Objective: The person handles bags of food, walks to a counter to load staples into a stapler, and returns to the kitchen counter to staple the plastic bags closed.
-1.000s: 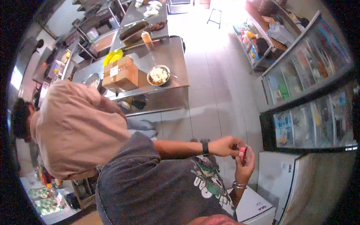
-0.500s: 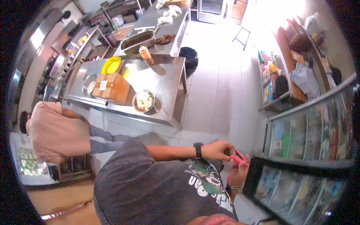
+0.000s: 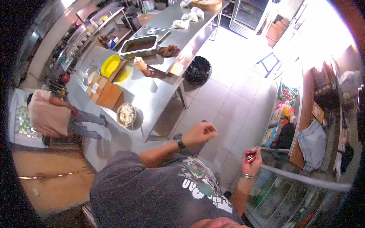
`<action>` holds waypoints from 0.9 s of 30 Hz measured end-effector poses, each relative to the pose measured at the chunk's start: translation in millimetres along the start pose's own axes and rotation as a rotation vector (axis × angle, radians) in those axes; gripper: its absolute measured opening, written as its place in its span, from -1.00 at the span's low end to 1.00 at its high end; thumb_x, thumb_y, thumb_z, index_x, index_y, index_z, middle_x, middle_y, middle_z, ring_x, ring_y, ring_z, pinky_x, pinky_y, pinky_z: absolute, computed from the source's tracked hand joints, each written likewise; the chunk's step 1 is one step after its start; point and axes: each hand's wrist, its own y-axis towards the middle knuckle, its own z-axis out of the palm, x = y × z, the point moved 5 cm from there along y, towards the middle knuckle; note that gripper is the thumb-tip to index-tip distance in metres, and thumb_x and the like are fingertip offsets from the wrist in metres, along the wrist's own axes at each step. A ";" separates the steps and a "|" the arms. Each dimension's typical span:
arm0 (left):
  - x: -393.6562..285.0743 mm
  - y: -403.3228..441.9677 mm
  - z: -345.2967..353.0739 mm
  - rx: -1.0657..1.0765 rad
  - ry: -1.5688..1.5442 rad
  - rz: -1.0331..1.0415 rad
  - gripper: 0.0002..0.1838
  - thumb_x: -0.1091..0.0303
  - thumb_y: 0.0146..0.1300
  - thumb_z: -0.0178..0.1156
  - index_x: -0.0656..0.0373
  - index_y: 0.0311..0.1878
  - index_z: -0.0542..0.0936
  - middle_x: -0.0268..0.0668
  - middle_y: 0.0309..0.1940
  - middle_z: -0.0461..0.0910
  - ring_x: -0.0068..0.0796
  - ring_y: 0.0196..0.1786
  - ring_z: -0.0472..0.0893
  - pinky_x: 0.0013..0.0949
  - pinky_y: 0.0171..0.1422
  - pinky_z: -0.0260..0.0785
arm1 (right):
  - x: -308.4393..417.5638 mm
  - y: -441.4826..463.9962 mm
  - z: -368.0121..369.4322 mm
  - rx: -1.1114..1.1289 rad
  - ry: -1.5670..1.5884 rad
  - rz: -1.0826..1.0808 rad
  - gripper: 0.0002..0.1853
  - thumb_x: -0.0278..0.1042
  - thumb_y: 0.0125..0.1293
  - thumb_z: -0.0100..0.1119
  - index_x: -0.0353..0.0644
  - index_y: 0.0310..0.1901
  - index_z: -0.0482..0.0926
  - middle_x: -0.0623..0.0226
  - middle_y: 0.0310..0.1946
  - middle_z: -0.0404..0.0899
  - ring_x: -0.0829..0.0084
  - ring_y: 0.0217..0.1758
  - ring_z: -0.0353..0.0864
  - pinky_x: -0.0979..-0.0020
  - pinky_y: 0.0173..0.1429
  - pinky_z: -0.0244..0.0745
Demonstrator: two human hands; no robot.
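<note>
My left hand, with a dark watch at the wrist, is raised over the tiled floor in front of my chest. Its fingers curl in towards the thumb, and whatever they may hold is too small or hidden to make out. To its right, my right hand, with a silver bracelet at the wrist, is closed around a small red and dark object. Fingers cover part of that object, so its kind does not show. The two hands are apart.
A steel table bears a bowl of white food, a cardboard box, a yellow bowl and a sauce bottle. A black bin stands beyond. A glass-fronted fridge is at right; another person bends at left.
My hands, together on the red and dark object before, have separated. The left moved up and left; the object stays in the right hand. The view has turned, and the person at left bends lower.
</note>
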 end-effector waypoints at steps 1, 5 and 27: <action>16.7 20.5 -17.6 -0.074 0.048 -0.054 -0.67 0.12 0.27 0.30 0.21 -0.12 0.65 -0.23 -0.36 0.68 -0.49 -0.31 0.63 -0.34 -0.18 0.49 | 5.0 22.3 3.7 -0.007 -0.001 0.007 -0.87 -0.31 0.41 0.17 -0.17 -0.23 0.51 0.40 -0.42 0.52 0.48 -0.33 0.52 0.34 -0.12 0.51; 53.2 109.7 -91.8 -0.317 0.187 -0.087 -0.66 0.13 0.24 0.32 0.21 -0.11 0.65 -0.19 -0.36 0.68 -0.43 -0.32 0.65 -0.33 -0.15 0.50 | 23.9 115.2 45.6 0.068 -0.181 0.060 -0.84 -0.31 0.44 0.12 -0.23 -0.21 0.49 0.38 -0.43 0.50 0.46 -0.34 0.51 0.37 -0.12 0.51; 144.2 562.2 -421.0 -0.925 1.143 -0.260 -0.12 0.09 0.24 0.24 0.35 0.47 0.08 0.04 0.44 0.19 0.12 0.49 0.12 0.04 0.54 -0.02 | 255.4 556.3 211.9 0.003 -0.311 -0.106 -0.73 -0.17 0.46 0.06 -0.24 -0.18 0.48 0.19 -0.33 0.57 0.29 -0.25 0.58 0.23 -0.10 0.54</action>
